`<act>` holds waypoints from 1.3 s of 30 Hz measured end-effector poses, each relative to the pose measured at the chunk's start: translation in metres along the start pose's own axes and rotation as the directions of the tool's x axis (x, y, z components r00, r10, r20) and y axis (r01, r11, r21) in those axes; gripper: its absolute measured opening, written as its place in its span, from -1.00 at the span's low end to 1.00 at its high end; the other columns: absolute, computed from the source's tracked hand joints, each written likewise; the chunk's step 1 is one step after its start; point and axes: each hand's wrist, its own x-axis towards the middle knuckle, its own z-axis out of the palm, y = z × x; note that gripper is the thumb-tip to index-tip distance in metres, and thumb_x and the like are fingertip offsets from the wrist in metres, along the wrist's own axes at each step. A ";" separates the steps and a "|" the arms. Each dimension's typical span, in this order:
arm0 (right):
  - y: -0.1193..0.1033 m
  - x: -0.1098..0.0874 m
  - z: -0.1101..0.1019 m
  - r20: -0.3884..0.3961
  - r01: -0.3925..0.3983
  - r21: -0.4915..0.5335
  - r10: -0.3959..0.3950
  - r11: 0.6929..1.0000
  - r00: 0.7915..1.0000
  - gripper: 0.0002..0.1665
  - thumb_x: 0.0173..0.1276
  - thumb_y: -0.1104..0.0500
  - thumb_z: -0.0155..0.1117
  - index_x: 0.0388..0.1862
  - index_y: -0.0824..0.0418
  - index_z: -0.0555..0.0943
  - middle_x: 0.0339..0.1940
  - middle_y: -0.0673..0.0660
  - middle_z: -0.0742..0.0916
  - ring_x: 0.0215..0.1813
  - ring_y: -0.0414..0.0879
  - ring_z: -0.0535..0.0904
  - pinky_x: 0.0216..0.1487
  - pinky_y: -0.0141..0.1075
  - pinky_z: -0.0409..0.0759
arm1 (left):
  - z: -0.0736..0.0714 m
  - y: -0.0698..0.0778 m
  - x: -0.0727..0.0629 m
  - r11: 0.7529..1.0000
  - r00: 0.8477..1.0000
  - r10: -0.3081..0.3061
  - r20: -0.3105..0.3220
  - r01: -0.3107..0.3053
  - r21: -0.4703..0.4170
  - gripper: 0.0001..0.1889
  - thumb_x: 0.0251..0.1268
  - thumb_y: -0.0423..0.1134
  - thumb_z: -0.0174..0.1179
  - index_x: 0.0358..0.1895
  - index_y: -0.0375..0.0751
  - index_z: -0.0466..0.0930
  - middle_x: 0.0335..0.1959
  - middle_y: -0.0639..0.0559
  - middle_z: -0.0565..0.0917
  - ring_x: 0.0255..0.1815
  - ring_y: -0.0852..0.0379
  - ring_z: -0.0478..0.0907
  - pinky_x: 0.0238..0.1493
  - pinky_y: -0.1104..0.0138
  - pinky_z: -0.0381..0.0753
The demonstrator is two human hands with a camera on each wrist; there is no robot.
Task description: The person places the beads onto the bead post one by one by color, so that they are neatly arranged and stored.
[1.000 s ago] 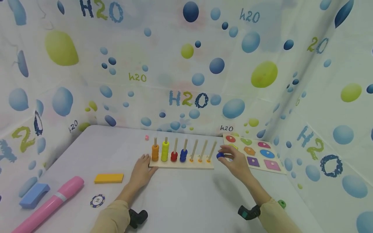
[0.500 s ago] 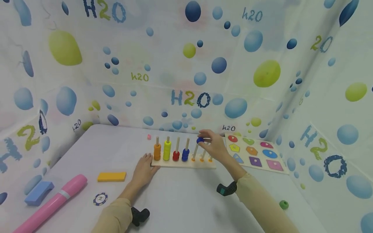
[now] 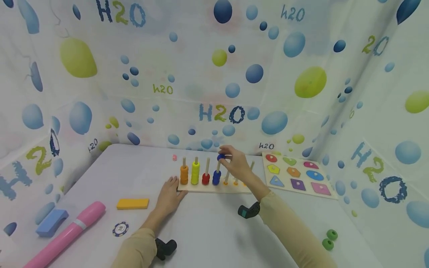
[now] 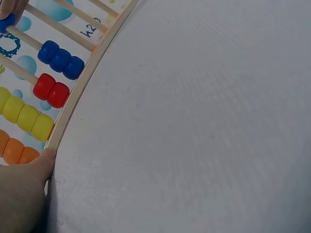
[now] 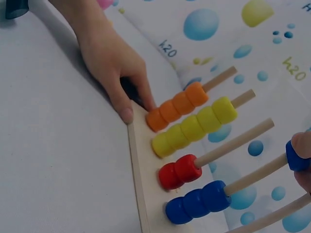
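A wooden peg board (image 3: 214, 188) stands on the table, its upright pegs bearing orange beads (image 3: 184, 175), yellow beads (image 3: 195, 174), two red beads (image 3: 206, 179) and three blue beads (image 5: 198, 203). My left hand (image 3: 168, 195) grips the board's left end, thumb on the front edge and fingers behind. Between thumb and fingertips, my right hand (image 3: 236, 163) pinches another blue bead (image 5: 296, 154) at the tip of the fourth peg. How far that bead is over the tip is hidden by the fingers. Farther right, the pegs carry no large beads.
A shape puzzle board (image 3: 296, 175) lies at the back right, two green beads (image 3: 330, 239) at the front right. Leftward are a yellow block (image 3: 132, 204), a poker chip (image 3: 120, 229), a pink tube (image 3: 72, 232) and a blue block (image 3: 51, 222). A small pink piece (image 3: 174, 158) lies behind.
My right hand has carried the blue bead leftward from beside the board's right end to the fourth peg's tip. The left hand keeps its grip. Both green beads are now uncovered.
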 end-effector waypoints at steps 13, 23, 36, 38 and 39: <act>-0.005 0.000 -0.005 -0.045 -0.023 -0.008 0.022 1.000 0.999 -0.62 0.21 0.33 0.34 0.02 0.29 0.53 -0.07 0.15 0.69 0.00 -0.06 0.62 0.00 -0.35 0.61 | -0.003 0.002 -0.001 1.000 1.000 0.018 -0.016 -0.018 0.008 -0.31 0.32 -0.06 0.17 0.29 -0.58 0.24 0.33 -0.42 0.26 0.39 -0.32 0.09 0.40 -0.08 0.02; 0.001 -0.021 -0.022 -0.081 -0.016 0.078 0.023 0.997 0.996 -0.68 0.25 0.35 0.30 0.00 0.31 0.55 -0.08 0.15 0.68 0.00 -0.06 0.62 0.02 -0.32 0.60 | 0.000 0.000 0.001 1.000 1.000 0.021 -0.004 -0.021 0.013 -0.29 0.32 -0.04 0.16 0.30 -0.57 0.23 0.34 -0.41 0.25 0.40 -0.31 0.07 0.40 -0.08 0.02; 0.050 -0.094 -0.080 -0.138 -0.170 0.028 0.173 0.985 0.975 -0.70 0.24 0.34 0.32 -0.04 0.30 0.58 -0.15 0.15 0.71 -0.06 0.00 0.64 -0.02 -0.20 0.63 | -0.003 0.005 0.000 1.000 1.000 0.017 -0.001 -0.017 0.008 -0.30 0.33 -0.05 0.15 0.29 -0.58 0.23 0.34 -0.42 0.24 0.40 -0.32 0.06 0.40 -0.08 0.00; 0.060 -0.111 -0.089 -0.136 -0.216 -0.009 0.213 0.976 0.968 -0.70 0.24 0.32 0.33 -0.04 0.30 0.57 -0.16 0.13 0.72 -0.07 -0.03 0.64 -0.04 -0.26 0.63 | -0.003 0.004 -0.001 1.000 1.000 0.018 -0.003 -0.018 0.006 -0.30 0.33 -0.05 0.15 0.29 -0.59 0.22 0.34 -0.42 0.24 0.40 -0.32 0.06 0.40 -0.08 -0.01; 0.065 -0.120 -0.094 -0.136 -0.238 -0.028 0.233 0.971 0.963 -0.70 0.23 0.32 0.33 -0.05 0.30 0.57 -0.16 0.12 0.72 -0.07 -0.04 0.65 -0.04 -0.29 0.63 | -0.003 0.004 -0.001 1.000 1.000 0.016 -0.003 -0.016 0.003 -0.30 0.33 -0.06 0.15 0.29 -0.59 0.22 0.34 -0.42 0.24 0.40 -0.32 0.06 0.40 -0.08 -0.01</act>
